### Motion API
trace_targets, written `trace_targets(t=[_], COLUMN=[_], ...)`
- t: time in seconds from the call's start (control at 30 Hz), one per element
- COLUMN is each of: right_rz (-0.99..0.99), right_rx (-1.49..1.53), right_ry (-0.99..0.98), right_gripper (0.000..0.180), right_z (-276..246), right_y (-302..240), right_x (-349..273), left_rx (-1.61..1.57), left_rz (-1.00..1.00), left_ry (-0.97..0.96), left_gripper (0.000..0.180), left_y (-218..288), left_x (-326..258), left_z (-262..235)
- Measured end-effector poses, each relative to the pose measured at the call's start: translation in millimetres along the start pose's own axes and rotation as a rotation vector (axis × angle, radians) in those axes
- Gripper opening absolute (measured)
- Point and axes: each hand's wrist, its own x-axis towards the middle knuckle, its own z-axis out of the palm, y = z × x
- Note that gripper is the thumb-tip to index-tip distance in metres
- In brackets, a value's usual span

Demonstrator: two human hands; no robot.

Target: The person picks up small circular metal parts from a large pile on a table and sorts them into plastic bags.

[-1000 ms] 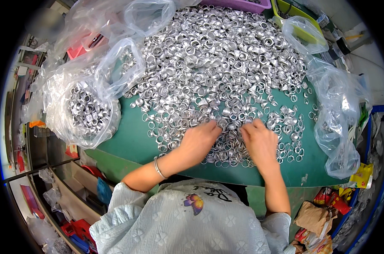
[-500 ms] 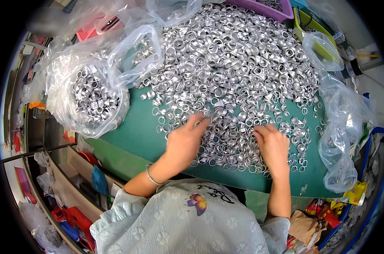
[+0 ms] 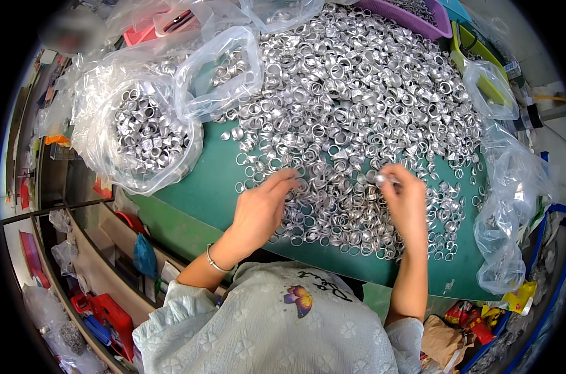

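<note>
Since one second ago, the left hand (image 3: 260, 215) and the right hand (image 3: 407, 202) have moved apart, widening the gap between their fingertips. A silver-coloured ring (image 3: 381, 179) now shows at the right fingertips. The camera view has also shifted slightly relative to the table (image 3: 211, 202).

Right hand: thumb and index finger are closed in a pinch on the ring, above the near part of the pile. Left hand: index finger and thumb are nearly together, with only a narrow gap at the tips. Rings lie directly at these tips; whether one is gripped cannot be told. A thin bracelet (image 3: 213, 262) encircles the left wrist.

The pile of rings (image 3: 364, 93) extends between both sets of fingertips, below them toward the body, and well beyond them to the far side. A sparser group lies just right of the right fingers.

Left of the left fingers, well apart, an open clear plastic bag (image 3: 192, 156) contains more rings. Right of the right fingers, beyond the sparse group, lies a crumpled clear bag (image 3: 507, 187). Farthest from the fingertips, past the pile, stand a purple tray (image 3: 414, 26) and a yellow-green bin (image 3: 492, 90).
</note>
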Motion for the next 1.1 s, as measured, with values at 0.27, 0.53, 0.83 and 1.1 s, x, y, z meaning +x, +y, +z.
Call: trace_targets(t=[0.27, 0.53, 0.83, 1.1], right_rz=[0.515, -0.053, 0.378, 0.414], right_rx=[1.652, -0.356, 0.764, 1.045], right_ry=[0.081, -0.141, -0.083, -0.175], right_gripper=[0.026, 0.012, 0.008, 0.007], right_z=[-34.3, -15.5, -44.8, -18.6], right_y=[7.3, -11.6, 16.4, 3.2], right_x=[-19.5, -22.6, -32.1, -17.0], left_rx=[0.094, 0.103, 0.142, 0.182], left_rz=[0.313, 0.254, 0.2, 0.239], left_ry=[-0.152, -0.164, -0.112, -0.235], left_gripper=[0.048, 0.046, 0.039, 0.035], left_y=[19.2, 7.7, 9.7, -0.9], left_x=[40.5, 20.9, 52.3, 29.8], left_z=[21.7, 0.4, 10.6, 3.4])
